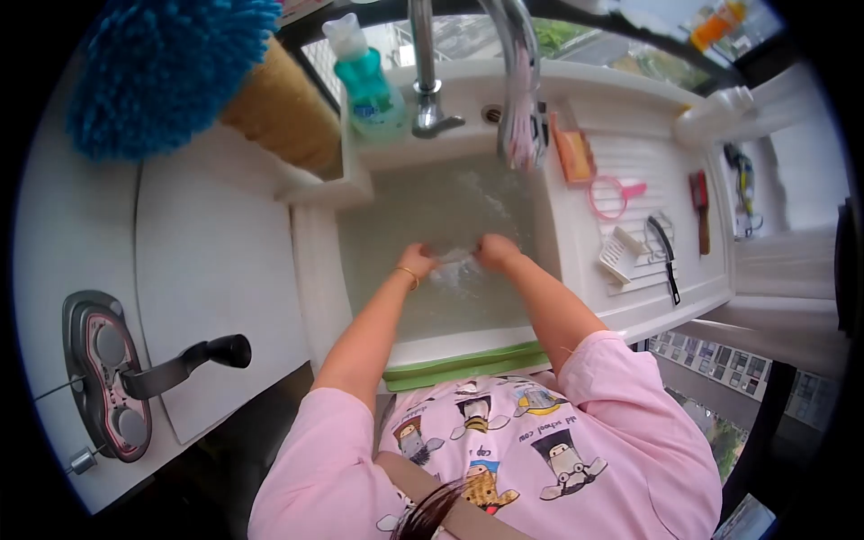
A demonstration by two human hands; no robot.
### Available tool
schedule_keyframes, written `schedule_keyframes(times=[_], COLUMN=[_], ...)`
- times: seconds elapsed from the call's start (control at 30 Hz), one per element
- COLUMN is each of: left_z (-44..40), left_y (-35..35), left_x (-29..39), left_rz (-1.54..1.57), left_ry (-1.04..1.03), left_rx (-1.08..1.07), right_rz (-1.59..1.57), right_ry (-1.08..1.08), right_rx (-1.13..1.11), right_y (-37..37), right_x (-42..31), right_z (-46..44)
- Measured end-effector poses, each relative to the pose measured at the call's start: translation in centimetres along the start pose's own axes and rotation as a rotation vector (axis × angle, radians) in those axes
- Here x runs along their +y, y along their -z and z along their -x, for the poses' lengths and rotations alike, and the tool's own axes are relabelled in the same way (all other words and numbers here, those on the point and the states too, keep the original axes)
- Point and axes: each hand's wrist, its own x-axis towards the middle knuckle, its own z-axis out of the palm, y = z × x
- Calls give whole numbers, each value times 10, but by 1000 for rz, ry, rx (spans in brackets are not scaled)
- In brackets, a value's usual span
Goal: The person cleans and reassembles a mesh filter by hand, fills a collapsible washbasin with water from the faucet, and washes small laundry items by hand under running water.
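Observation:
Both hands are at the murky water (396,202) in the white sink (315,261), level with each other and a short gap apart. My left hand (418,259), with a thin bracelet at the wrist, has its fingers curled in at the surface. Opposite it, my right hand (496,252) is closed, its fingertips pointing toward the left one. Between them lies a pale, blurred patch (456,256), partly under water; whether it is thin cloth, plastic or splashing water is unclear. The fingertips are partly hidden by water.
A chrome faucet (520,81) hangs over the sink's far side, beside a green soap bottle (371,85). On the right ledge lie a pink strainer ring (607,198), a white soap dish (621,255) and brushes. A green strip (463,367) lines the front edge.

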Motion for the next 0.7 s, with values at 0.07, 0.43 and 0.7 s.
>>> schedule_keyframes(times=[0.07,0.43,0.7], left_z=[42,57,66], left_y=[-61,-124,-115], left_x=[-3,-13,7], left_rz=[445,1380,1173], left_ry=[295,138,512], left_rx=[0,-491,-288], right_rz=[23,-77,-73], right_ry=[-104,562,18], right_rx=[2,183,15], right_y=[-33,-1,-23], right_x=[50,-34,91], right_z=[34,145,106])
